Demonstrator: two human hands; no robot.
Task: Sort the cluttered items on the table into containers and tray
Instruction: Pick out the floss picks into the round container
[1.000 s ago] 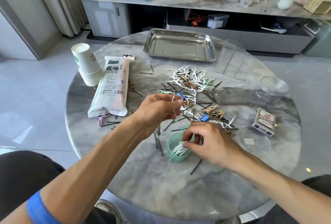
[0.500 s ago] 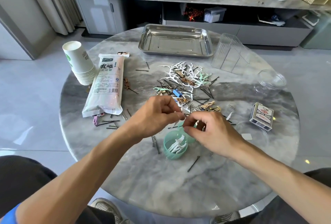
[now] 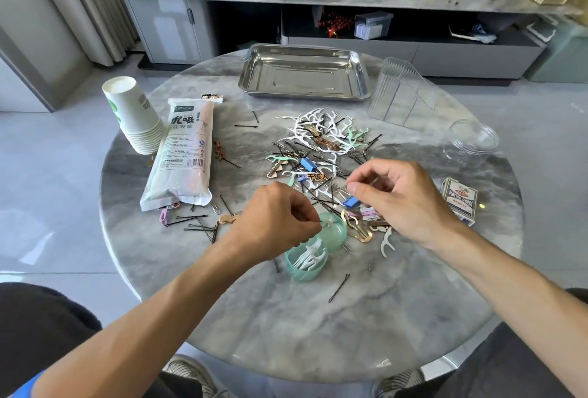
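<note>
Two hands over a round marble table [image 3: 222,318]: left hand [image 3: 273,222] curled, fingertips pinched together just above the green container [image 3: 305,265] of white floss picks, what it pinches too small to tell; right hand [image 3: 401,197] curled, thumb and forefinger pinching something small over the clutter pile [image 3: 321,149] of floss picks, bobby pins and clips, beside a blue binder clip [image 3: 351,201]. Steel tray [image 3: 304,71] at far edge; clear ribbed container [image 3: 399,98] and clear jar [image 3: 471,143] to its right; paper cup stack [image 3: 133,114], straw packet [image 3: 183,155] left; playing cards [image 3: 459,202] right.

Left hand [image 3: 280,219] hides part of the green cup [image 3: 307,262].
</note>
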